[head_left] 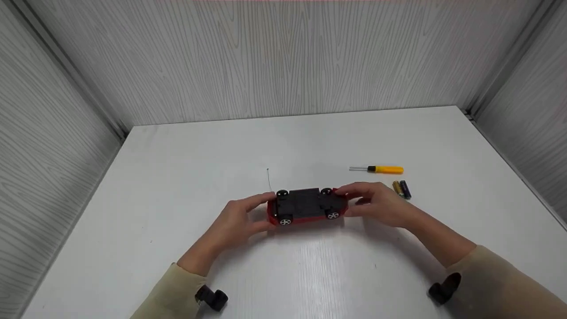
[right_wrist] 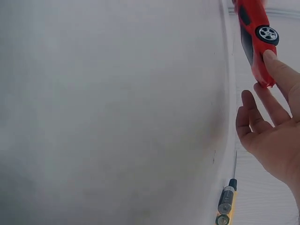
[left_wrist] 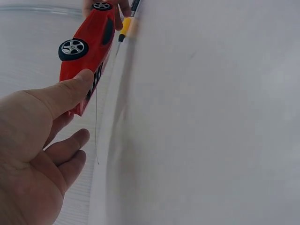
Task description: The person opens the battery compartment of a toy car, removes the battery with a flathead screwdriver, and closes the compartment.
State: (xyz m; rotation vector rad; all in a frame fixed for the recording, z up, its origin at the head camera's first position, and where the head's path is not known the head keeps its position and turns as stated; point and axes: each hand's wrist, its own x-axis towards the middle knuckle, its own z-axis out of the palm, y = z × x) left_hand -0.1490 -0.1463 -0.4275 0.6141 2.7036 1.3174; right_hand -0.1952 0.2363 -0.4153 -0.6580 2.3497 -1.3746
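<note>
A red toy car (head_left: 305,204) is held upside down between both hands, its black underside and wheels facing up in the head view. My left hand (head_left: 237,221) grips one end, with the thumb on the red body (left_wrist: 93,40) in the left wrist view. At the other end, my right hand (head_left: 376,204) pinches the car (right_wrist: 258,40) between thumb and fingers. A thin wire antenna (head_left: 269,179) sticks out from the car near the left hand. The car's roof is hidden in the head view.
Beyond the right hand lies a screwdriver (head_left: 385,169) with a yellow handle. Two batteries (head_left: 401,189), side by side, rest close to the right hand. The white table (head_left: 199,155) is bordered by wood-grain panels (head_left: 283,57) at the back and sides.
</note>
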